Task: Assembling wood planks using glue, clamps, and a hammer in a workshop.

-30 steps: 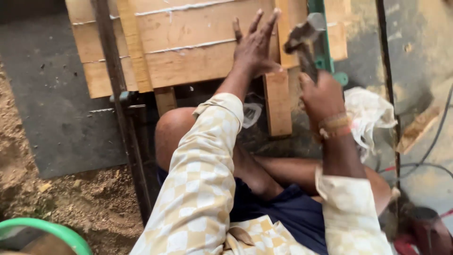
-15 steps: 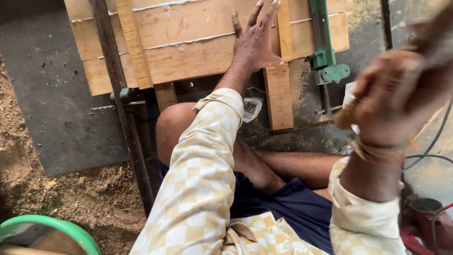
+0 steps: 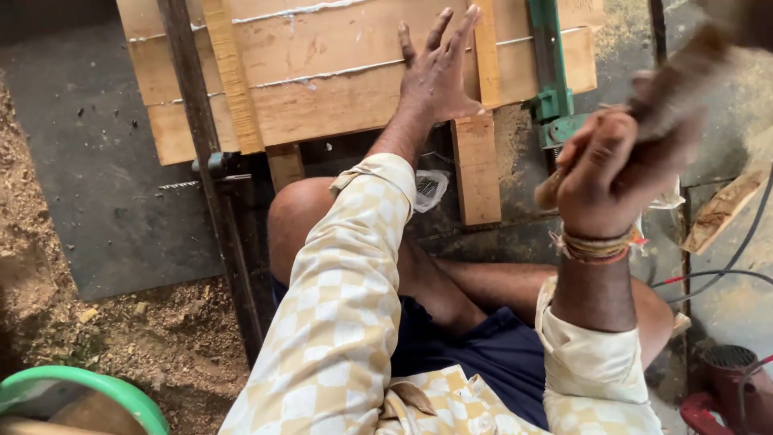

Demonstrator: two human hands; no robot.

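Note:
My left hand (image 3: 439, 68) lies flat, fingers spread, on a panel of glued wooden boards (image 3: 322, 89) with pale glue lines along the joints. Just right of this hand, a narrow wooden strip (image 3: 477, 161) crosses the panel. My right hand (image 3: 612, 169) is raised close to the camera at the right, fist closed around a wooden hammer handle (image 3: 684, 72) that is blurred by motion; the hammer's head is out of frame. A green bar clamp (image 3: 551, 72) grips the panel's right side, below the raised hand.
A black bar clamp (image 3: 201, 145) runs down the panel's left part beside another wooden strip (image 3: 229, 72). Sawdust (image 3: 48, 266) covers the ground at left. A green tub rim (image 3: 97, 391) is at bottom left, with a red power tool (image 3: 725, 395) and cables (image 3: 725, 270) at bottom right.
My right hand has swung the hammer up from the green clamp, toward the camera and to the right. My left hand has stayed flat on the boards.

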